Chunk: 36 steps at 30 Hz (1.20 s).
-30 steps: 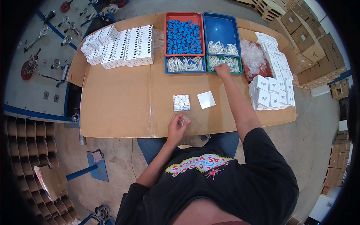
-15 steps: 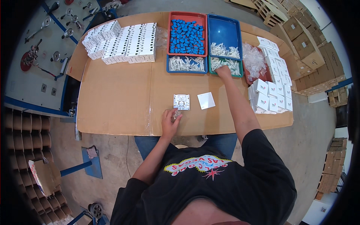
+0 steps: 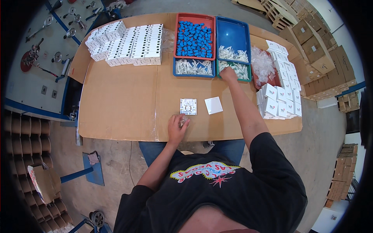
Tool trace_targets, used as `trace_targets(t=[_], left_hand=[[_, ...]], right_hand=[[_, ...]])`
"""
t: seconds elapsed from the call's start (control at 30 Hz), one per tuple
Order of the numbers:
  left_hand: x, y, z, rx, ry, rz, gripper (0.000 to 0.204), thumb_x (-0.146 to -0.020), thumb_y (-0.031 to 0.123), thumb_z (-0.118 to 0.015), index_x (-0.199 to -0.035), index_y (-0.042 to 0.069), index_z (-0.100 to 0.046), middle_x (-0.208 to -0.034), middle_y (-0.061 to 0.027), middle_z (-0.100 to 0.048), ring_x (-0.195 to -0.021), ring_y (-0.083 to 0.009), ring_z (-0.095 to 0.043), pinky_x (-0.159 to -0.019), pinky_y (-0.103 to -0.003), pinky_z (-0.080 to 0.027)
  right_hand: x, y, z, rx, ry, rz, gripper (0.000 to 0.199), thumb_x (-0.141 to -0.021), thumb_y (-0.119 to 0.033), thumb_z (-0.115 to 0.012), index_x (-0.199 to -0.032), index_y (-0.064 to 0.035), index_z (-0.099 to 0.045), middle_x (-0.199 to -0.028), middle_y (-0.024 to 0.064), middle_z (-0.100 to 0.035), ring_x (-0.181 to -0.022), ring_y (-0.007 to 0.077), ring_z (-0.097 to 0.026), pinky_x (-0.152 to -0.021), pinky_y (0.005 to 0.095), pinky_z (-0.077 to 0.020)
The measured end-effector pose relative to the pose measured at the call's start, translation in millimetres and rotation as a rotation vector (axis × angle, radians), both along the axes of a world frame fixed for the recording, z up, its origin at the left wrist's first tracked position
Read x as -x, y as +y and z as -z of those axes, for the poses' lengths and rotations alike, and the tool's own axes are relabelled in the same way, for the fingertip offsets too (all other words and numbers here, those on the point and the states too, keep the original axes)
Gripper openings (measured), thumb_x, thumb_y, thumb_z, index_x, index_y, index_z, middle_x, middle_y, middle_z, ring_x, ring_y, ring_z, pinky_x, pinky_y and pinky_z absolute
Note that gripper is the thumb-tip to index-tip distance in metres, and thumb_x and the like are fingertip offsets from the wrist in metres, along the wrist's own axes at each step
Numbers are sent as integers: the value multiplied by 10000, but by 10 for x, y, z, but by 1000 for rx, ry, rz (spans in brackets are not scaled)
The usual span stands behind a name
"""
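Note:
My left hand [image 3: 177,129] rests near the table's front edge, its fingers closed round a small crumpled clear plastic bag [image 3: 183,120]. Just beyond it lies a square white box base [image 3: 188,106] with its inner fittings facing up. A flat white square cover [image 3: 213,105] sits a little to the right, slightly turned. My right arm stretches forward, and my right hand [image 3: 228,73] dips into the near left part of a green tray [image 3: 244,80] of small white sleeve-like pieces [image 3: 239,70]. Its fingers point down and look closed; whatever they pinch is hidden.
Behind stand a red tray [image 3: 195,15] of blue clips and blue trays [image 3: 232,19] of white pieces. White boxes [image 3: 134,44] are stacked at the back left. To the right are clear bags [image 3: 262,64] in a red tray and piled white square packs [image 3: 276,101].
My right hand has shifted slightly left and toward me within the green tray. My left hand stays by the box base, still holding the plastic bag.

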<state>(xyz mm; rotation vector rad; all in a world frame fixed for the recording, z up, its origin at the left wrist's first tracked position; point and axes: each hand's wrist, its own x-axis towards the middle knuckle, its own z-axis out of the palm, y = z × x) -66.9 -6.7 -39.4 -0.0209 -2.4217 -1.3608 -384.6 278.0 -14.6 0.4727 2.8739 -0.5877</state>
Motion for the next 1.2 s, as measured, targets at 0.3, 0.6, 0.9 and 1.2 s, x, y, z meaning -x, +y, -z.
trace_targets(t=[0.3, 0.6, 0.9, 1.2], left_hand=[[2, 7, -6, -9, 35, -7, 317, -869, 204, -777, -1110, 35, -661, -984, -128, -613, -915, -297, -612, -798, -381, -491], [42, -10, -5, -285, -56, -88, 339, -887, 197, -777, -1160, 30, -664, -986, -93, -600, -888, -213, -597, -769, -325, -495], [139, -12, -34, -196, -65, -66, 353, -867, 208, -795, -1157, 45, -678, -1001, -94, -612, -905, -240, -624, -765, -339, -505], [131, -28, -32, -151, -30, -41, 382, -842, 230, -813, -1154, 56, -679, -1012, -98, -637, -921, -259, -636, -796, -364, -512]], right_hand=[[188, 354, 295, 437, 130, -80, 195, -673, -183, -810, -800, -36, -790, -776, 142, -750, -740, 246, -728, -723, 355, -562], [48, 406, 332, 576, 277, 39, 186, -799, -213, -851, -803, -42, -777, -816, 38, -752, -733, 114, -653, -723, 291, -505], [-475, 276, 48, 695, 433, 17, 146, -877, -167, -774, -915, -27, -781, -875, 29, -744, -827, 86, -639, -776, 263, -494], [-2246, -1150, -192, 949, 63, -348, 89, -858, -74, -766, -903, -20, -711, -835, 18, -723, -695, 64, -592, -647, 232, -471]])
